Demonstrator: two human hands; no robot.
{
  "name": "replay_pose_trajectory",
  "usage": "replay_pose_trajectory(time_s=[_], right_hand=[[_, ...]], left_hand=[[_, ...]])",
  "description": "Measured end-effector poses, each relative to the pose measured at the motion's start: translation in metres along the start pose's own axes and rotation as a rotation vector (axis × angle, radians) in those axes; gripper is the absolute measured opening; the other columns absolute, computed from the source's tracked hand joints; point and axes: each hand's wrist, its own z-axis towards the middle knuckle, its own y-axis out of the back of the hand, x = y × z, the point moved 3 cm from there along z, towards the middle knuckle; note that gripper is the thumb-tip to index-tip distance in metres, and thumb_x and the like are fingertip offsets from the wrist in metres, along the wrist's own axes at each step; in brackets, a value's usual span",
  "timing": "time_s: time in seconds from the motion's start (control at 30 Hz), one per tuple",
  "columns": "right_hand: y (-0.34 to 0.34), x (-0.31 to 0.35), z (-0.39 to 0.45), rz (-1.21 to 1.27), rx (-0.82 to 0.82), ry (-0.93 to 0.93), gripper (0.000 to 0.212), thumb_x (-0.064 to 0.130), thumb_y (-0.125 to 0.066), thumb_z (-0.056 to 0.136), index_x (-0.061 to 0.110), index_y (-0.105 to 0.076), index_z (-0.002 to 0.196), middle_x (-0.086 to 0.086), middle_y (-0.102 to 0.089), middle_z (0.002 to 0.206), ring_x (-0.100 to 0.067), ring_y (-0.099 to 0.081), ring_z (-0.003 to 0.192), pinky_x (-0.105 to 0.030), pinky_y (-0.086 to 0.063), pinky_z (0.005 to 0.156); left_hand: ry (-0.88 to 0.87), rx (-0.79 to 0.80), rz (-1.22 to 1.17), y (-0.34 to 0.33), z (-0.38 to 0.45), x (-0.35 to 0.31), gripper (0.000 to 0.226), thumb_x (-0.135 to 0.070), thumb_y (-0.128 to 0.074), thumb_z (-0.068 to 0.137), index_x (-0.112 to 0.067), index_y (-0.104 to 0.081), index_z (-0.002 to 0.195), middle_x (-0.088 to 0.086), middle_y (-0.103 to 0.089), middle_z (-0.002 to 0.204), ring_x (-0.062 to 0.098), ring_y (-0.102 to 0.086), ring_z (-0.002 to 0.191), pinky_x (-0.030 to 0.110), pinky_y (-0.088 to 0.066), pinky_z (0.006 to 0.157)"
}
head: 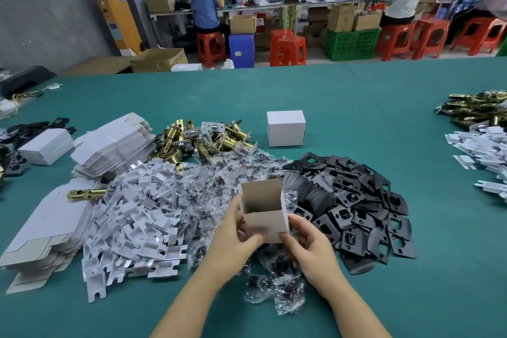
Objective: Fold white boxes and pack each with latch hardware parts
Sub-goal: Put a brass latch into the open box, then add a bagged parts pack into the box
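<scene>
Left hand [237,233]: fingers curled against the near left side of a small white box [264,211], thumb up along its left wall. Right hand [307,247]: thumb and fingertips pinch the box's lower right corner. Both hands grip it; it is held just above the table, upright and a little tilted, top open, one flap standing at the back. Inside looks bare as far as can be seen.

Directly under the hands: a spill of small clear bags [277,293] with dark bits inside, running back in a band between the other piles. Just right of the box, a heap of black plates [356,200], some fanned in a stack. Left of the hands, a heap of white card inserts [137,217]. Further left, stacks of flat unfolded boxes [46,230], with one brass latch [85,193] lying on top. Behind the inserts, a pile of brass latches [203,137].

Beyond them, a closed white box [286,128] stands alone on the green table [384,296]. Far right edge: another heap of brass parts and white inserts.

Background: people seated on red stools [288,49] at long benches, cartons, a green crate [352,44].
</scene>
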Motion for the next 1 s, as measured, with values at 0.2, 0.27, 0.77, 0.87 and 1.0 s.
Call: replay_pose_trajectory(time_s=[0.2, 0.27, 0.77, 0.87, 1.0], right_hand=[[0.001, -0.001, 0.000, 0.017, -0.020, -0.043, 0.040, 0.015, -0.065, 0.101, 0.046, -0.064, 0.127, -0.012, -0.075, 0.094, -0.018, -0.056, 0.054, -0.032, -0.050, 0.051], [0.001, 0.001, -0.001, 0.039, -0.028, -0.047, 0.037, 0.015, -0.065, 0.100, 0.036, -0.063, 0.130, -0.010, -0.075, 0.095, -0.018, -0.058, 0.055, -0.032, -0.053, 0.052], [-0.002, 0.013, -0.006, -0.095, -0.058, -0.022, 0.037, 0.017, -0.064, 0.101, 0.047, -0.061, 0.123, -0.001, -0.073, 0.079, -0.008, -0.053, 0.049, -0.023, -0.045, 0.048], [-0.003, 0.013, -0.005, -0.097, -0.044, -0.033, 0.034, 0.018, -0.064, 0.101, 0.045, -0.062, 0.121, 0.004, -0.075, 0.081, -0.007, -0.053, 0.049, -0.021, -0.044, 0.049], [-0.002, 0.011, -0.005, -0.092, -0.038, -0.043, 0.031, 0.020, -0.064, 0.101, 0.043, -0.062, 0.122, 0.009, -0.072, 0.073, -0.011, -0.052, 0.048, -0.025, -0.045, 0.047]], left_hand=[[-0.040, -0.184, 0.004, -0.028, -0.005, 0.008, 0.036, -0.034, -0.071, 0.086, -0.059, -0.058, 0.108, -0.026, -0.071, 0.097, -0.003, -0.067, 0.088, 0.009, -0.047, 0.070], [-0.036, -0.194, -0.001, -0.026, -0.005, 0.010, 0.037, -0.033, -0.071, 0.089, -0.063, -0.058, 0.106, -0.028, -0.071, 0.098, -0.005, -0.066, 0.090, 0.008, -0.047, 0.072], [-0.072, -0.065, 0.033, -0.010, -0.004, -0.004, 0.034, -0.023, -0.070, 0.095, -0.054, -0.064, 0.107, -0.026, -0.069, 0.091, -0.002, -0.064, 0.078, 0.012, -0.048, 0.067], [-0.029, -0.058, 0.016, 0.024, 0.003, -0.010, 0.031, -0.026, -0.068, 0.096, -0.054, -0.064, 0.108, -0.015, -0.072, 0.084, 0.002, -0.056, 0.056, 0.015, -0.045, 0.050], [0.010, -0.291, 0.046, 0.087, 0.023, -0.007, 0.013, -0.020, -0.068, 0.094, -0.030, -0.073, 0.100, 0.000, -0.072, 0.075, 0.001, -0.048, 0.048, 0.014, -0.039, 0.042]])
